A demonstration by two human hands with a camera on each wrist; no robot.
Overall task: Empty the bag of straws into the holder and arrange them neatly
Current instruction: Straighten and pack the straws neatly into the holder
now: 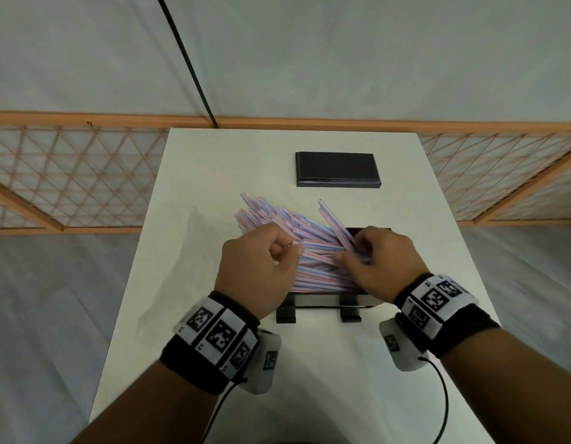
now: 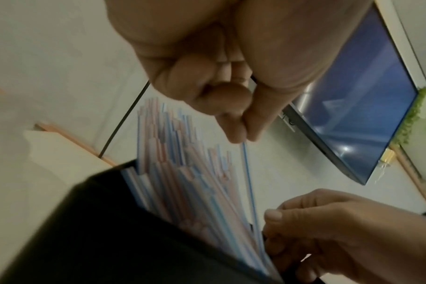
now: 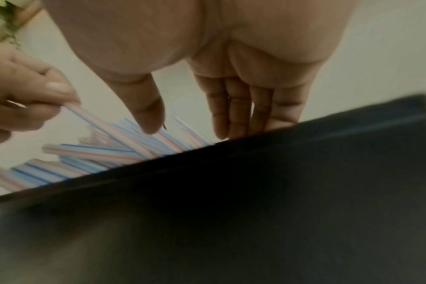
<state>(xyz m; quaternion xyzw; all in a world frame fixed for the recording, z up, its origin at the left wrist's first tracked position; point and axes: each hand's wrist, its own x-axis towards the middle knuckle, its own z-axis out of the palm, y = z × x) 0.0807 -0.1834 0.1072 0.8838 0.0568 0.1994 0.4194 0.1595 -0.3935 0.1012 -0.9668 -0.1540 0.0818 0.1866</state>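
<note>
Overhead, your left hand (image 1: 255,267) pinches one striped straw (image 1: 297,243) at 9 o'clock of the black rectangular holder (image 1: 322,301); pink-and-blue striped plastic straws (image 1: 313,251) fan from it toward 11 o'clock across the white table (image 1: 213,174). Your right hand (image 1: 380,261), at 3 o'clock, curls into the pile. Left wrist: thumb and forefinger clamp a single straw (image 2: 247,173). Right wrist: your fingers (image 3: 234,113) hang nearly straight at the holder rim (image 3: 255,138); whether they grip anything, you cannot tell.

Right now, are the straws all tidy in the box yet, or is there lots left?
Done: the straws are out of the bag and in the black holder. In hand: the left hand pinches one straw while the right hand presses on the pile. Left: they fan out over the rim, so they need straightening. The lid lies apart.
</note>
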